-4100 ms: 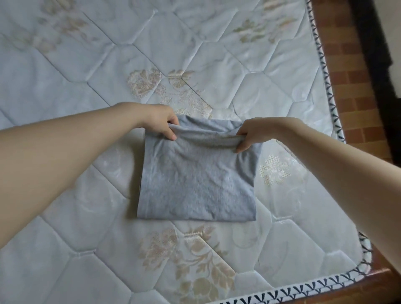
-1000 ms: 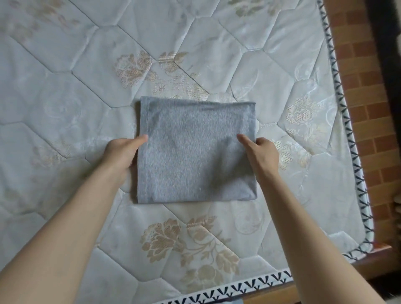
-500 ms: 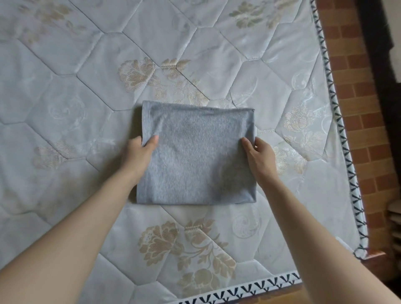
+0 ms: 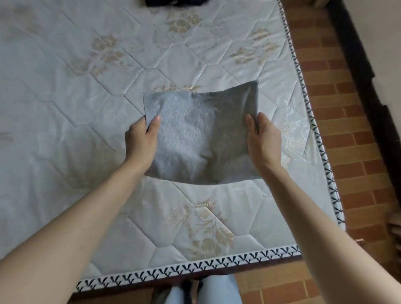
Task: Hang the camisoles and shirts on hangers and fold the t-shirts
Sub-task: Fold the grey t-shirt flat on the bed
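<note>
Your left hand (image 4: 141,138) grips the folded grey t-shirt (image 4: 201,138) by its left edge | your right hand (image 4: 263,138) grips its right edge | t-shirt held between your hands, above the mattress (image 4: 65,108)

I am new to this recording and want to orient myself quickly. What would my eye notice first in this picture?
First, the folded grey t-shirt in the middle, gripped at its sides by the left hand and the right hand. Around it spreads the pale quilted mattress with golden flowers. A dark garment peeks in at the top edge, and a brick-patterned floor runs along the right.
</note>
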`<state>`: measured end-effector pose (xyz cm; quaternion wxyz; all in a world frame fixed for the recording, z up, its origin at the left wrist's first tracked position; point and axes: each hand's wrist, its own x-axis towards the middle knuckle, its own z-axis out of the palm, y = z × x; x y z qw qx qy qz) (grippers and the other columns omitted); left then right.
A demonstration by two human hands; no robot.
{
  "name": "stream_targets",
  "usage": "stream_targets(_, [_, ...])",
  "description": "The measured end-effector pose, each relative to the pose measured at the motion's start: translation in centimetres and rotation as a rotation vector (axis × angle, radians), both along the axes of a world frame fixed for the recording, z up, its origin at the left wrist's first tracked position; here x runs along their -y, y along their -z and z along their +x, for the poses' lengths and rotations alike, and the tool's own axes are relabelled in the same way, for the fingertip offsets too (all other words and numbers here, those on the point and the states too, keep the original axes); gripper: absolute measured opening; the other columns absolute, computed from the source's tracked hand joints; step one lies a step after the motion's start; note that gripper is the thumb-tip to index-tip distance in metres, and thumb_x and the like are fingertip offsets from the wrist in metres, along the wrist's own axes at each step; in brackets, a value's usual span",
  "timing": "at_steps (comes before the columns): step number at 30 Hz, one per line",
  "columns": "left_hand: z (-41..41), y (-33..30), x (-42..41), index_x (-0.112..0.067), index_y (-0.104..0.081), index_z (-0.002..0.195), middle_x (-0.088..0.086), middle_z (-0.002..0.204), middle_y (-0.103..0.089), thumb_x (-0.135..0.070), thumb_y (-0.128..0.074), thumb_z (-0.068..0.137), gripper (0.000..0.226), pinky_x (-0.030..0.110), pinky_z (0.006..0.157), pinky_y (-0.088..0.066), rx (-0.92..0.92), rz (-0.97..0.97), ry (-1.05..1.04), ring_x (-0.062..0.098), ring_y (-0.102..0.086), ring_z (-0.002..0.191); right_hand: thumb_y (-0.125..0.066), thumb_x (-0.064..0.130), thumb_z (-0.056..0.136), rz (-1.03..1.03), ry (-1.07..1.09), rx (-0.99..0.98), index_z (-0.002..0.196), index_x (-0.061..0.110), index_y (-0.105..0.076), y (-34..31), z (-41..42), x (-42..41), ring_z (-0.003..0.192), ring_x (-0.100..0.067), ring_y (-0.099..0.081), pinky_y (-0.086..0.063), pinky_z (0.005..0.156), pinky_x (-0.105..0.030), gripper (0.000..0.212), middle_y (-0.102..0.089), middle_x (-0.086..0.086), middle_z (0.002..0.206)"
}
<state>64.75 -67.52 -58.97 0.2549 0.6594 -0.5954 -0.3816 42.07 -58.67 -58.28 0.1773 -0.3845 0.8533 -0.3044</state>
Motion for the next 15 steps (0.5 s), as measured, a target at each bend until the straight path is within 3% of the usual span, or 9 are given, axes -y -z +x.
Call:
stream_targets(5, [2.0,-11.1,-2.3,0.006,-0.055,0.087,0.023,0.085,-0.062,-0.035,-0.046,0.101,0.044,0.034,0.066,-0.036,0.028,-0.112,0.049,0.031,-0.054,0.077,-0.045,0.032,0.103,-0.129,-0.057,-0.043,0.072,0.011,-0.037,-10.5,1.1,-3.0,0.055,-0.015,-0.040,-0.020,0.055,-0.038,0.039,-0.044,0.002,0.058])
stream_targets(8, [3.1,-17.6,-4.3,0.005,-0.054,0.084,0.015,0.076,-0.055,-0.035,-0.047,0.101,0.044,0.033,0.063,-0.034,0.012,-0.150,0.072,0.025,-0.050,0.070,-0.048,0.031,0.102,-0.184,-0.057,-0.059,0.069,0.013,-0.034,-15.9,2.2,-4.8,0.054,-0.009,-0.038,-0.023,0.054,-0.034,0.041,-0.042,0.004,0.058])
stream_targets(12, [4.6,-24.9,-6.6,-0.002,-0.062,0.090,0.004,0.076,-0.059,-0.033,-0.048,0.101,0.036,0.030,0.061,-0.037,0.004,-0.200,0.092,0.022,-0.054,0.073,-0.049,0.028,0.102,-0.235,-0.049,-0.020,0.064,0.017,-0.028,-21.2,3.5,-6.5,0.052,-0.009,-0.034,-0.029,0.051,-0.017,0.045,-0.040,0.003,0.058])
stream_targets(15, [5.8,-29.5,-8.4,-0.008,-0.060,0.086,-0.006,0.070,-0.055,-0.032,-0.049,0.101,0.030,0.029,0.060,-0.034,-0.002,-0.216,0.059,0.018,-0.052,0.072,-0.049,0.027,0.102,-0.265,-0.089,0.001,0.064,0.016,-0.030,-25.1,4.2,-7.1,0.053,-0.009,-0.034,-0.028,0.051,-0.017,0.044,-0.040,0.002,0.058])
